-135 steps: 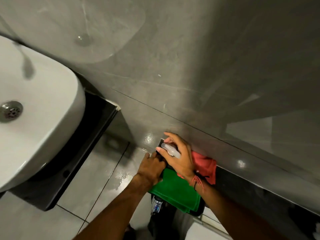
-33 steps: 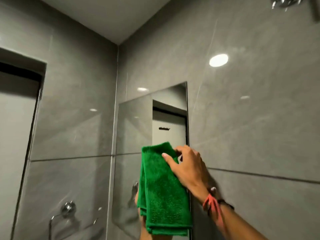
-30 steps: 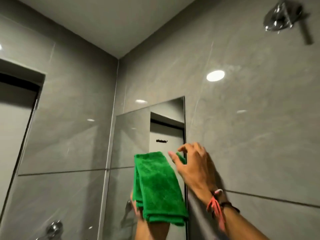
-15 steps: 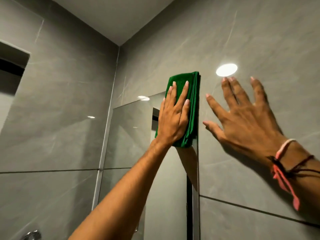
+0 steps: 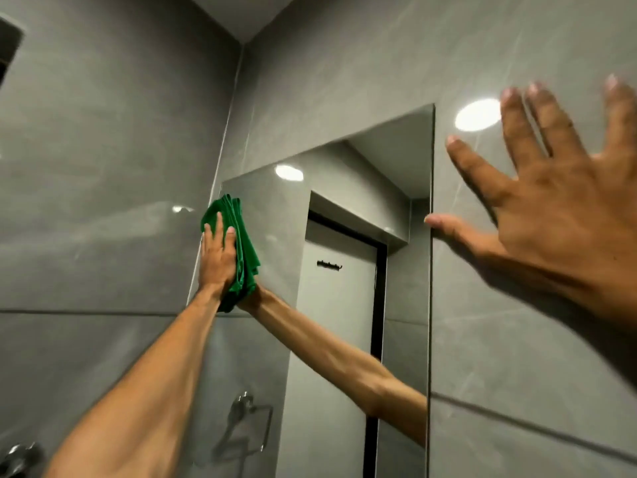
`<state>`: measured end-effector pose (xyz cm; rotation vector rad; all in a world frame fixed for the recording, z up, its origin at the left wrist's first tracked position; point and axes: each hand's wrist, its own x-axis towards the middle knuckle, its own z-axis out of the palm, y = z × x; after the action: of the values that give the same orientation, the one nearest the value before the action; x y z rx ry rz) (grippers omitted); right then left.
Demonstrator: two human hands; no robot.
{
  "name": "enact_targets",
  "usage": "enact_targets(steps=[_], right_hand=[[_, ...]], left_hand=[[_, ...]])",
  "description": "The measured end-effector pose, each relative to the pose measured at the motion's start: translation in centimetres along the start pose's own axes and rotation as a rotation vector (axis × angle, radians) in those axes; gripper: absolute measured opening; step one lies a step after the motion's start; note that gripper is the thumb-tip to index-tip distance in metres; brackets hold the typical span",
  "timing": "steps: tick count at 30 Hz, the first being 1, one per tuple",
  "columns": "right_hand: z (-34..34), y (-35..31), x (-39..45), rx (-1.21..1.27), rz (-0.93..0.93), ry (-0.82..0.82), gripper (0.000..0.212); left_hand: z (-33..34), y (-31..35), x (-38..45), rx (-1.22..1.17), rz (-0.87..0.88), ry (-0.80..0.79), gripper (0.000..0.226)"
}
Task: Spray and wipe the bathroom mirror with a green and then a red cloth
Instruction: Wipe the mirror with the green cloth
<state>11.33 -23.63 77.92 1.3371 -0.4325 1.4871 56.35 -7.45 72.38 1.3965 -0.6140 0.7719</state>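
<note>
Flat-palmed, left hand [image 5: 218, 257] presses green cloth [image 5: 241, 236] against mirror [image 5: 344, 305].

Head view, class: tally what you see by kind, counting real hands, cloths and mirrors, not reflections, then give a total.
Hands: 2, left hand flat on the cloth, right hand spread on the wall
Cloths: 1, green cloth
Mirrors: 1, mirror
Total: 4
</note>
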Motion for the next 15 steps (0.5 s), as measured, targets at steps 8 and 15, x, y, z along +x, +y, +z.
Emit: enact_targets(steps=[8, 15], right_hand=[[1.6, -1.1, -1.6, 0.135, 0.038, -0.092, 0.092], [-3.6, -0.4, -0.8, 0.252, 0.046, -0.251, 0.09]], left_hand=[[-2.9, -10.1, -22.1, -0.002, -0.502, 0.016, 0.057], [-2.2, -2.4, -42.0, -0.058, -0.686, 0.022, 0.056]])
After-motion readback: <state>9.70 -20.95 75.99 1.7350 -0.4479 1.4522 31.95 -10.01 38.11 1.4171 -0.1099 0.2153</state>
